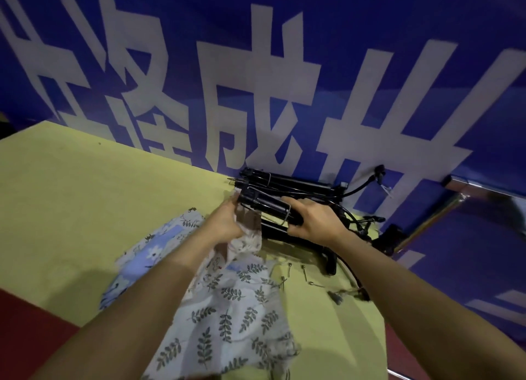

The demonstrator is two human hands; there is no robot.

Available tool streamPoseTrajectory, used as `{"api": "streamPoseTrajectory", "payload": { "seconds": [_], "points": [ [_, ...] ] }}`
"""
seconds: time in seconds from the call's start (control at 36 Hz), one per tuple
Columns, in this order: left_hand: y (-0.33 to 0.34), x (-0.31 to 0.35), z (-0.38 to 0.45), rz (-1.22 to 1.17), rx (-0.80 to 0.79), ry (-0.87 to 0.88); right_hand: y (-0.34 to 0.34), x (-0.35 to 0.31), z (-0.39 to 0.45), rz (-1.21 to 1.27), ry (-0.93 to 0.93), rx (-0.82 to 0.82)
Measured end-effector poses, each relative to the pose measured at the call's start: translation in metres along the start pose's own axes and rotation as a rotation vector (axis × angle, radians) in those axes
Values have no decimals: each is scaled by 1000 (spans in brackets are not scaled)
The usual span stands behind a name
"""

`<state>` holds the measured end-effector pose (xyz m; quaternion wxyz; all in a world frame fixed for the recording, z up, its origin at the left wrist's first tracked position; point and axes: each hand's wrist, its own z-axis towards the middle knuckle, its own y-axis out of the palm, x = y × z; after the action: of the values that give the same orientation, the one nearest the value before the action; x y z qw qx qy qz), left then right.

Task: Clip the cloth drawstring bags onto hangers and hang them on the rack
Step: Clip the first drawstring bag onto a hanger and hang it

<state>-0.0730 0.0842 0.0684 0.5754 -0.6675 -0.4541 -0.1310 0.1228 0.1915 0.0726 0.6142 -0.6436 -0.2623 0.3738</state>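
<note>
The left hand pinches a bunched corner of the leaf bag and lifts it to the end of a black hanger. The right hand is closed over that hanger's bar, with the fingers wrapped round it near a wire clip. The rest of the leaf bag trails down toward 6 o'clock and lies slack on the counter. A blue floral bag lies flat beside it at about 8 o'clock, partly under the left forearm.

More hangers are heaped at 12 o'clock from the hands, against the blue banner. Their hooks and wires are tangled toward 2 o'clock. The rack cannot be made out for certain.

The cloth looks thin, light and limp. It will probably fold and slip unless a doubled edge is fed into the clip, so the hem near the drawstring channel seems the best place to take hold. The cords lie loose at 4 o'clock and could snag. The hanger is stiff and seems light, and gripping the bar beside the clip should steady it. Pulling one hanger from the heap may drag its neighbours along.
</note>
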Motion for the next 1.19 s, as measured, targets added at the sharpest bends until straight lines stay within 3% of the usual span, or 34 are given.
{"api": "streamPoseTrajectory", "payload": {
  "seconds": [0.11, 0.39, 0.5, 0.61, 0.75, 0.94, 1.08, 1.19],
  "points": [
    [-5, -4, -15, -6, 8, 33, 1, -6, -7, -29, -29, -42],
    [-8, 4, -36, 287, 25, 185, 9, -27, 2, -335, -186, -110],
    [-5, 9, -39, 340, 32, 242, 3, -36, 10, -446, -330, -1],
    [-1, 13, -38, 576, 156, 291, -2, -41, 18, -523, -444, 191],
    [9, 13, -29, 680, 279, 304, -9, -46, 23, -558, -524, 351],
    [14, 15, -16, 735, 334, 212, 3, -38, 19, -404, -437, 429],
    [9, 5, -12, 607, 411, 131, 13, -42, 1, -274, -380, 562],
    [5, -3, -13, 465, 458, 102, 37, -42, -6, -125, -303, 416]
  ]
}}
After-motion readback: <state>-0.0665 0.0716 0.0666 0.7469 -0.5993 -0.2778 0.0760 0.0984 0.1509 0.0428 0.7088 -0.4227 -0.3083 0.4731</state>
